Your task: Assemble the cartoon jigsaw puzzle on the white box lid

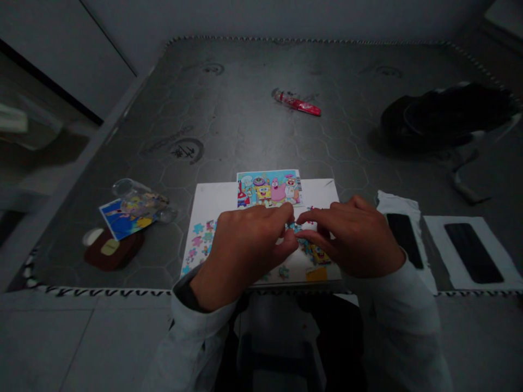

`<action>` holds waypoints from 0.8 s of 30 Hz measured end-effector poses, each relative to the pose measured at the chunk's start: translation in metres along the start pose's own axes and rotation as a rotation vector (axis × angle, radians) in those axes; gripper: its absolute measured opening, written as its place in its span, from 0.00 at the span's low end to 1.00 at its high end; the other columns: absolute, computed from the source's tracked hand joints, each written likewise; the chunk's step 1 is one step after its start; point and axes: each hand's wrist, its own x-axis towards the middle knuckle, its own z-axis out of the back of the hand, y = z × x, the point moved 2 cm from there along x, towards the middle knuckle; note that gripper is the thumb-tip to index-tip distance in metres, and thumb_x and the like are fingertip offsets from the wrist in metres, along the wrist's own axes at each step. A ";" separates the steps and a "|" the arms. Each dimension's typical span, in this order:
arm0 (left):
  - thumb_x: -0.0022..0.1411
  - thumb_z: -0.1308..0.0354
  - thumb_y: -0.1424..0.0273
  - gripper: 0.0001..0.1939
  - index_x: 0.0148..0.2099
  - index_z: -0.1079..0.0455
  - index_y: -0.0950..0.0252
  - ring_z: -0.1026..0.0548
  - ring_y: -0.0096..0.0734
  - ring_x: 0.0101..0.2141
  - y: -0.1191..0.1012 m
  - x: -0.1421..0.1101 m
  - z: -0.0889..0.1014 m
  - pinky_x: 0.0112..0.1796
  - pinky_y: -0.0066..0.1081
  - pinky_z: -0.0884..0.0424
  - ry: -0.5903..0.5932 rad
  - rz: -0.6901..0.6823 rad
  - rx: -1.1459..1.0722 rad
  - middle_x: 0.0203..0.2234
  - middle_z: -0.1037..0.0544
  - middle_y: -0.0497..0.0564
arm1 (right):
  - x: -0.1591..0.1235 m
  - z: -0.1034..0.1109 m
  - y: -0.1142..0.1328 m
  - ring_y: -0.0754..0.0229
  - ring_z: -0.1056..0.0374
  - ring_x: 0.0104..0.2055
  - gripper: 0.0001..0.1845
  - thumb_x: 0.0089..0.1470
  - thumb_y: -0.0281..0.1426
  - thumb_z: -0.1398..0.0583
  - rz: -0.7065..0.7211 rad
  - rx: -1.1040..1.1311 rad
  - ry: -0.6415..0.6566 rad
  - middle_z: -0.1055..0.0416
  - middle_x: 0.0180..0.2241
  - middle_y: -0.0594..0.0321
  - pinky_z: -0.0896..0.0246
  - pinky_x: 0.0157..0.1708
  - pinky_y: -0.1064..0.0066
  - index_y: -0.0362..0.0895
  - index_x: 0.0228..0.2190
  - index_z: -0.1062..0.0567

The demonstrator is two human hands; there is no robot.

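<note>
A white board (261, 196) lies at the near edge of a grey hexagon-patterned mattress (245, 120), and on it are scattered small jigsaw pieces (198, 228), mostly blue and pink, in a loose group at its left side. A partly joined patch of puzzle (316, 253) lies under and just beyond the right hand (351, 237). Its exact outline is hidden by the hands, which cross in front of it from white long sleeves (408, 316). The left hand (245, 250) and right hand meet over the board's middle, fingers curled inward and fingertips almost touching around a few pieces; whether either hand is actually pinching one cannot be told. A cartoon picture card (268, 188) sits across the board's far edge, its long side running left to right. To the left lie a clear plastic cup (126, 188), a printed puzzle picture (131, 215) and a dark red pouch (112, 250). Farther off are a red tube (297, 103) and a black bag (445, 117). To the right, two black phones (404, 239) (473, 253) rest on white paper.
</note>
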 end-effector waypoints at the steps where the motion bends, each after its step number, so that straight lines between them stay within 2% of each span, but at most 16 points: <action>1: 0.61 0.42 0.65 0.06 0.39 0.27 0.60 0.26 0.31 0.26 0.000 0.000 0.000 0.25 0.29 0.47 -0.003 0.001 0.007 0.26 0.21 0.47 | 0.001 -0.001 0.001 0.62 0.35 0.26 0.14 0.67 0.40 0.46 -0.003 -0.011 0.001 0.25 0.23 0.66 0.57 0.33 0.68 0.46 0.38 0.23; 7: 0.62 0.42 0.65 0.05 0.37 0.28 0.60 0.26 0.30 0.26 0.003 0.001 0.001 0.25 0.29 0.49 -0.018 0.002 0.012 0.26 0.20 0.46 | 0.003 -0.004 0.007 0.62 0.34 0.27 0.14 0.66 0.40 0.45 -0.041 -0.020 -0.010 0.25 0.24 0.66 0.56 0.34 0.67 0.47 0.35 0.23; 16: 0.65 0.43 0.64 0.06 0.41 0.28 0.60 0.26 0.29 0.26 0.003 0.001 0.001 0.25 0.28 0.48 0.015 -0.003 0.023 0.27 0.20 0.46 | 0.000 -0.003 0.003 0.61 0.34 0.27 0.14 0.66 0.39 0.46 -0.110 -0.015 -0.027 0.25 0.24 0.66 0.56 0.35 0.67 0.48 0.36 0.22; 24: 0.67 0.43 0.64 0.10 0.49 0.27 0.57 0.22 0.28 0.32 0.005 -0.001 0.005 0.25 0.27 0.39 -0.171 -0.064 -0.021 0.42 0.18 0.46 | 0.000 0.000 0.004 0.62 0.35 0.25 0.14 0.66 0.39 0.46 -0.207 0.091 -0.022 0.27 0.23 0.66 0.54 0.35 0.67 0.45 0.36 0.24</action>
